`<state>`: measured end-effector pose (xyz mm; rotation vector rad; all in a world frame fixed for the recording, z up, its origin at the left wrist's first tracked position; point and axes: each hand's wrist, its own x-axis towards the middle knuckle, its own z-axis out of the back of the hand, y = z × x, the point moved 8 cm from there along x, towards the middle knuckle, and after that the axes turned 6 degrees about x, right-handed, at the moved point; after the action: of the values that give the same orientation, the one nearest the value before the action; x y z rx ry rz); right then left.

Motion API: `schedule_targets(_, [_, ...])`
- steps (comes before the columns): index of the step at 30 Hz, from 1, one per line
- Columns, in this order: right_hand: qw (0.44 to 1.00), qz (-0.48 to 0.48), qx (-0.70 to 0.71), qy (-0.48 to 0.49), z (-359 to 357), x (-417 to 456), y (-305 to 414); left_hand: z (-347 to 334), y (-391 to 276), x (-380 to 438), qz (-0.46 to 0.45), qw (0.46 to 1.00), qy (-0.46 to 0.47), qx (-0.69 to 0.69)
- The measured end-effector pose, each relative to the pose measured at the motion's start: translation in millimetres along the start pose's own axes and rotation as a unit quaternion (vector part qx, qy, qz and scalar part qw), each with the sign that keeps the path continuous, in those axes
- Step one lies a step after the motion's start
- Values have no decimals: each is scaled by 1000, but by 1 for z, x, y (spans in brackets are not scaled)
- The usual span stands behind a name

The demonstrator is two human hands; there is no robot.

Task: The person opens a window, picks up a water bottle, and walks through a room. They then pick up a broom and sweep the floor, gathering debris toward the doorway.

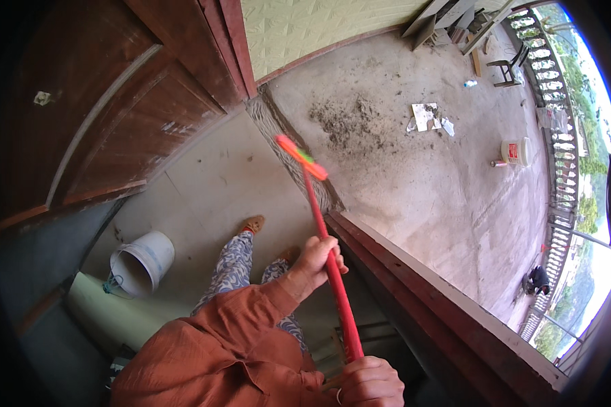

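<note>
A red-handled broom (340,300) slants up through the middle of the view. My left hand (318,262) is closed around the middle of its handle. Lower down, my right hand (371,381) grips the handle near its near end. The orange and green broom head (301,156) is slightly blurred and appears over the rough doorway threshold (277,137); whether it touches the floor I cannot tell. Beyond the threshold, dark loose dirt (354,122) lies scattered on the concrete floor, with a sheet of white paper (423,116) to its right.
A white bucket (142,262) lies on its side at left, below a brown wooden door (117,112). Outside are another bucket (517,151), a chair (509,68), leaning boards (438,20) and a balustrade (560,127). A person (537,281) is low down near it. The door frame (427,295) runs along the right.
</note>
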<state>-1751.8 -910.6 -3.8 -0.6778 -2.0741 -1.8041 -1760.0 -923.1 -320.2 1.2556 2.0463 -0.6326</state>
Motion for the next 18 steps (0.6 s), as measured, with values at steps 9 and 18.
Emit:
schedule_targets(9, [926,-142,64,-345,13,-44,-37,98,-33,-62,-26,982,-181,57])
schedule_targets(18, [876,-201,-71,-433,54,-76,-88,115,-8,35,-4,986,-164,37])
